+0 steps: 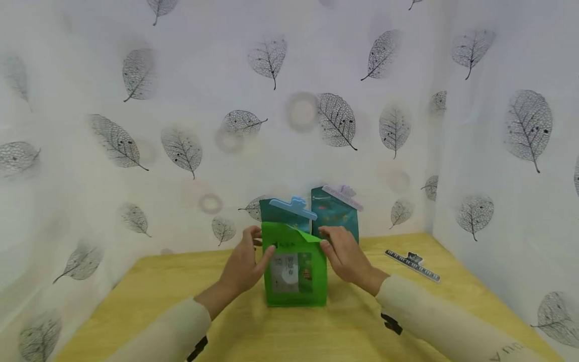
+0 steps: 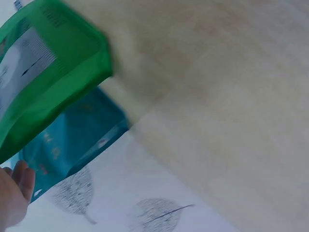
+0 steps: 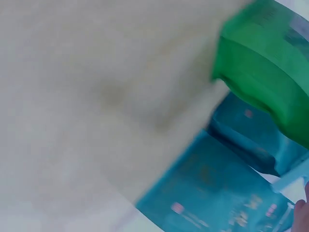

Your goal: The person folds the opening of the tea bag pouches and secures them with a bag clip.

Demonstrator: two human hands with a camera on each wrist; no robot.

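Note:
A bright green pouch (image 1: pixel 294 281) with a grey-and-dark front label stands upright on the wooden table, its top edge slanting down to a folded right corner. My left hand (image 1: pixel 244 264) holds its upper left edge, thumb across the front and fingers toward the back. On the other side, my right hand (image 1: pixel 350 259) pinches the upper right corner, thumb at the folded flap. Close behind stand a teal pouch (image 1: pixel 271 211) with a light blue clip (image 1: pixel 294 206) and a second teal pouch (image 1: pixel 334 218) with a lilac clip (image 1: pixel 342 196).
A black-and-white clip (image 1: pixel 412 265) with a piano-key pattern lies on the table (image 1: pixel 181 296) at the right. White leaf-printed curtains (image 1: pixel 289 65) enclose the table at the back and on both sides.

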